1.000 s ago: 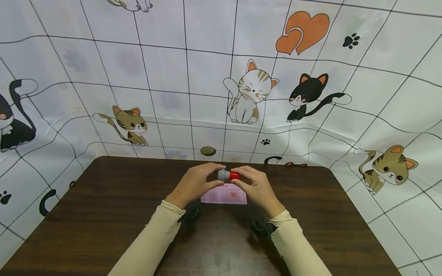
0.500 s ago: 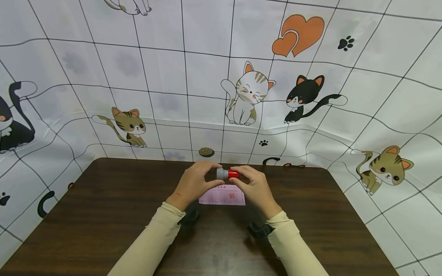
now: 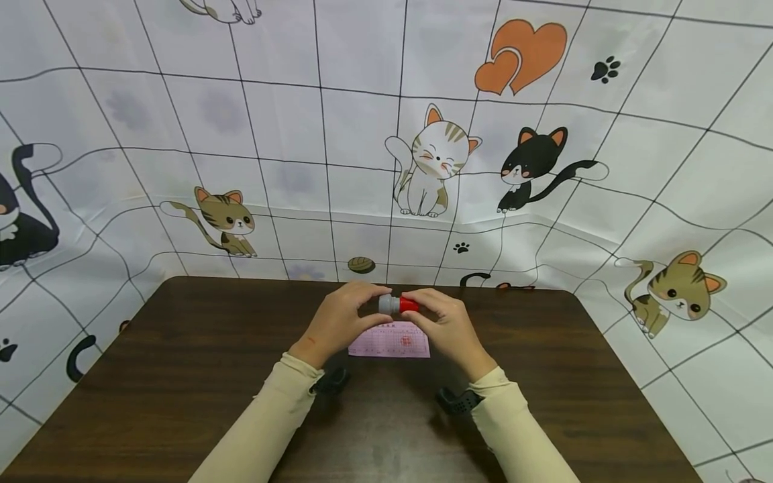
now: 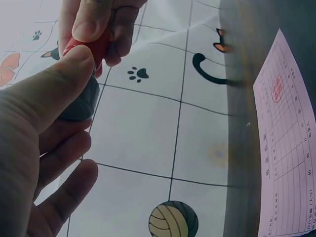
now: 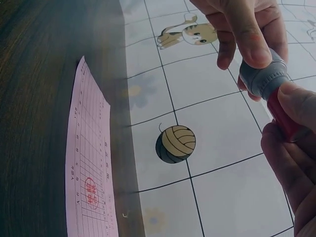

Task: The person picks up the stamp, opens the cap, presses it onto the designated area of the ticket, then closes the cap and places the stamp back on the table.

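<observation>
Both hands hold a small round stamp (image 3: pixel 388 304), grey at one end and red at the other, sideways above the far part of the table. My left hand (image 3: pixel 339 320) pinches the wider grey end (image 5: pixel 256 79) between thumb and fingers. At the red end (image 5: pixel 282 116), my right hand (image 3: pixel 448 325) grips with thumb and fingertips. The two parts are joined, with a ribbed grey collar between them in the right wrist view. Below and nearer me, a pink printed slip (image 3: pixel 386 342) bearing a red round seal mark lies flat on the table.
The dark wooden table (image 3: pixel 199 376) extends to both sides of the arms. Behind it hangs a white gridded cloth (image 3: pixel 290 188) printed with cats, hearts and paw marks. Both wrists carry dark straps (image 3: pixel 460 401).
Both hands keep their hold on the stamp and stay nearly in place. The whole head view has shifted slightly; the slip lies where it was on the table.
</observation>
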Motion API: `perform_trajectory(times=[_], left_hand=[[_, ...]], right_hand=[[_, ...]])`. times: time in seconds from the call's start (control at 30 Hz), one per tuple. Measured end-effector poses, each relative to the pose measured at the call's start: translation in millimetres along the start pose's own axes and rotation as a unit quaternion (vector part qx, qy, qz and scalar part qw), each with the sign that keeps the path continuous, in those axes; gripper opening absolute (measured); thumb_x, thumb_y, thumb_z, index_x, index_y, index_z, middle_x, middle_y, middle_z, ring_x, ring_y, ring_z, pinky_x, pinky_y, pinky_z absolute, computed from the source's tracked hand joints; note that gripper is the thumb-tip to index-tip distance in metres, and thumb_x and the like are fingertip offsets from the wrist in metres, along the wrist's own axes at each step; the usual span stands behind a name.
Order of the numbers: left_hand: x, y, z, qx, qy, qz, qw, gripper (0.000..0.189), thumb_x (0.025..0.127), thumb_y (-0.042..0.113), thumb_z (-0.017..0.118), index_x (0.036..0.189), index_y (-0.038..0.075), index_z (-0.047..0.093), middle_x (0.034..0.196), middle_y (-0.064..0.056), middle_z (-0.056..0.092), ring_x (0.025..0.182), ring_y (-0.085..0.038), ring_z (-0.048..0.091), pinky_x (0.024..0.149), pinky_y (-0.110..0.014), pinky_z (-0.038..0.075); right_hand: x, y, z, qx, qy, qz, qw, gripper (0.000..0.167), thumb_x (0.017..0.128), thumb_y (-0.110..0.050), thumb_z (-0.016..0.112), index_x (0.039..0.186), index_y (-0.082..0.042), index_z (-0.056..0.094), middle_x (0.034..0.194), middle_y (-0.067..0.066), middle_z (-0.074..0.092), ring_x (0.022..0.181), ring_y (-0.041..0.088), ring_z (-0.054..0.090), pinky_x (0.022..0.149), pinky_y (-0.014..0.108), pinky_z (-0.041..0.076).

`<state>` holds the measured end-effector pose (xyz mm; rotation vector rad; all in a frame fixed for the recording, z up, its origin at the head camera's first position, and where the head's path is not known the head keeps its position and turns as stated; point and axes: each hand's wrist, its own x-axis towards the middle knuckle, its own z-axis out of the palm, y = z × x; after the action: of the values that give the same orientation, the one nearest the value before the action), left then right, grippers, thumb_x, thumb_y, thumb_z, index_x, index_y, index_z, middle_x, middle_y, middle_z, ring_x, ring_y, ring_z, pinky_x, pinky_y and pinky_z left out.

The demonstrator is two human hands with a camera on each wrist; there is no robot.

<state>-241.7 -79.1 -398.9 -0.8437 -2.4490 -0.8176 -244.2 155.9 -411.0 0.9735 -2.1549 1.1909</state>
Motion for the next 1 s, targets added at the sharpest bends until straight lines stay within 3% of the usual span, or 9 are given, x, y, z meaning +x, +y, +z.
perform_trajectory(times=[0.23, 0.43, 0.63, 0.83, 1.0], left_hand=[[-1.7, -3.4, -2.0, -0.002, -0.006, -0.002, 1.0000, 0.053, 0.087, 0.034, 0.085, 0.134, 0.015, 0.070, 0.132, -0.005, 0.070, 0.124, -0.025, 0.064, 0.101, -0.044, 0.055], [-7.1, -14.3, 3.6, -0.030, -0.029, -0.029, 0.9987, 0.057, 0.089, 0.038, 0.082, 0.139, 0.016, 0.066, 0.137, -0.005, 0.067, 0.123, -0.025, 0.065, 0.100, -0.044, 0.055], [-16.4, -33.2, 5.8, 0.014, -0.052, -0.062, 0.9966, 0.054, 0.094, 0.045, 0.075, 0.140, 0.018, 0.065, 0.139, -0.003, 0.065, 0.130, -0.024, 0.060, 0.107, -0.047, 0.051], [-23.9, -46.7, 8.8, 0.058, -0.108, -0.094, 0.9880, 0.061, 0.097, 0.049, 0.070, 0.146, 0.016, 0.059, 0.149, -0.009, 0.057, 0.141, -0.031, 0.049, 0.117, -0.052, 0.039], [-33.8, -48.5, 15.8, 0.090, -0.161, -0.111, 0.9765, 0.074, 0.095, 0.053, 0.070, 0.154, 0.013, 0.050, 0.159, -0.016, 0.044, 0.151, -0.037, 0.035, 0.124, -0.058, 0.022]], right_hand=[[-0.1, 0, 2, -0.012, -0.005, 0.016, 0.9998, 0.033, 0.088, -0.005, 0.082, 0.120, -0.006, 0.076, 0.115, 0.004, 0.076, 0.101, 0.019, 0.073, 0.083, 0.033, 0.062], [-1.7, 5, 2, -0.025, -0.012, 0.033, 0.9991, 0.032, 0.088, -0.005, 0.082, 0.120, -0.005, 0.076, 0.116, 0.005, 0.076, 0.102, 0.020, 0.072, 0.083, 0.035, 0.062], [-9.7, 15, -3, -0.027, -0.011, 0.083, 0.9961, 0.036, 0.088, -0.006, 0.083, 0.123, -0.009, 0.076, 0.118, 0.004, 0.076, 0.102, 0.021, 0.072, 0.083, 0.035, 0.062], [-17.9, 30, -9, -0.030, -0.006, 0.113, 0.9931, 0.037, 0.086, -0.004, 0.083, 0.122, -0.006, 0.075, 0.114, 0.007, 0.076, 0.094, 0.020, 0.073, 0.080, 0.031, 0.062], [-18.0, 41, -19, -0.064, -0.014, 0.126, 0.9899, 0.036, 0.087, -0.006, 0.083, 0.122, -0.003, 0.074, 0.109, 0.007, 0.077, 0.090, 0.018, 0.071, 0.076, 0.028, 0.060]])
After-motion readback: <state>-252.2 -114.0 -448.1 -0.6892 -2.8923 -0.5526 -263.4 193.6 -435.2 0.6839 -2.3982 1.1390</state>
